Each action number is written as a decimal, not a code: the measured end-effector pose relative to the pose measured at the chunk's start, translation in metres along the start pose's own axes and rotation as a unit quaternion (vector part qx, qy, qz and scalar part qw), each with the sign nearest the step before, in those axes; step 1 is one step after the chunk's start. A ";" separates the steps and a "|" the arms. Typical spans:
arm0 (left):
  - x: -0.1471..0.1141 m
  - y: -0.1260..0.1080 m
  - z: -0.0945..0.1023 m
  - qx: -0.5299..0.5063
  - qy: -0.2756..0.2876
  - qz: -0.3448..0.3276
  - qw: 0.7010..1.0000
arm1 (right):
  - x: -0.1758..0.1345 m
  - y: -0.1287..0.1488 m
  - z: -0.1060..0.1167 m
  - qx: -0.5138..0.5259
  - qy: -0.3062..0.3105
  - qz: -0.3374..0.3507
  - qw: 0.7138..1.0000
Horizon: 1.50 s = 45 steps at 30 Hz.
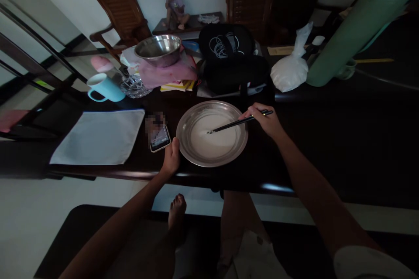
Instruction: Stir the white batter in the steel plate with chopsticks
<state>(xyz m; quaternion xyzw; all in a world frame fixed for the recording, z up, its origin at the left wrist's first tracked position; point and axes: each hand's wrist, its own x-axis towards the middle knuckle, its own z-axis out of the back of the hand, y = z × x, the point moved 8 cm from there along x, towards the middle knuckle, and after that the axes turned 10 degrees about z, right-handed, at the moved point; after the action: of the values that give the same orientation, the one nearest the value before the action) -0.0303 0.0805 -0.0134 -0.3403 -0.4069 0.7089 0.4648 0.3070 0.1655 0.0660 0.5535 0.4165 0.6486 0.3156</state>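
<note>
A wide metal bowl (240,148) stands near the front edge of the dark table, holding a white, milky mixture (209,144). My left hand (171,157) grips the bowl's left side, thumb up against the rim; the other fingers are mostly hidden. Black chopsticks (234,124) are pinched in my right hand (266,120) over the bowl's right rim. Their tips dip into the mixture near its middle, with a few pale bits on them. A lit phone (159,137) lies just left of the bowl, close to my left hand.
Left lie a pale cloth (98,139) and a light-blue mug (104,88). Behind are an empty metal bowl (159,50), a black case (229,72) with a cable, a tied bag of white powder (290,73) and a tall green flask (353,35). A person (175,6) sits farther back.
</note>
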 end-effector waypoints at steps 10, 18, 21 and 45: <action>-0.001 -0.002 0.001 0.002 -0.003 -0.007 1.000 | 0.000 -0.001 -0.004 -0.009 0.019 -0.001 1.000; 0.001 0.004 0.002 -0.007 -0.004 0.006 1.000 | 0.000 0.001 -0.001 -0.002 0.002 -0.003 1.000; 0.000 0.002 0.002 -0.002 -0.005 0.002 1.000 | -0.001 0.000 -0.006 -0.011 0.021 -0.009 1.000; -0.002 -0.004 0.000 -0.004 -0.003 0.002 1.000 | -0.001 0.000 -0.005 -0.008 0.022 -0.007 1.000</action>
<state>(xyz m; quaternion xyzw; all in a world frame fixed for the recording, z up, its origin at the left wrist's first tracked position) -0.0287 0.0796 -0.0099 -0.3408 -0.4107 0.7091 0.4609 0.3019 0.1635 0.0657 0.5335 0.4217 0.6620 0.3151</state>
